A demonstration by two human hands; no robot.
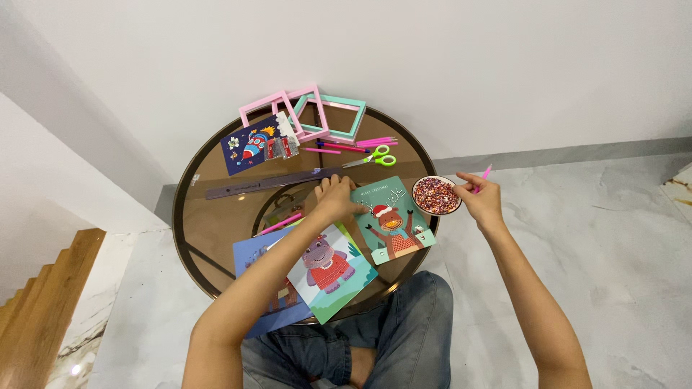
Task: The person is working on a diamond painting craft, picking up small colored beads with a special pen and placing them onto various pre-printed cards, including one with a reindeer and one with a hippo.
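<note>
My left hand (336, 196) rests on the top left corner of a teal card with a reindeer picture (393, 220), pressing it onto the round glass table (216, 216). My right hand (479, 198) holds a pink pen (484, 175) beside a small bowl of mixed coloured beads (436, 194) at the table's right edge. A card with a purple hippo picture (333, 270) lies under my left forearm, partly over a blue card (252, 259).
At the back of the table lie pink and teal square frames (317, 115), a dark blue rocket card (252, 142), green-handled scissors (373, 156), pink pens (360, 144) and a long dark ruler (267, 182). A wooden stair (43, 302) is at the left. A white wall stands behind.
</note>
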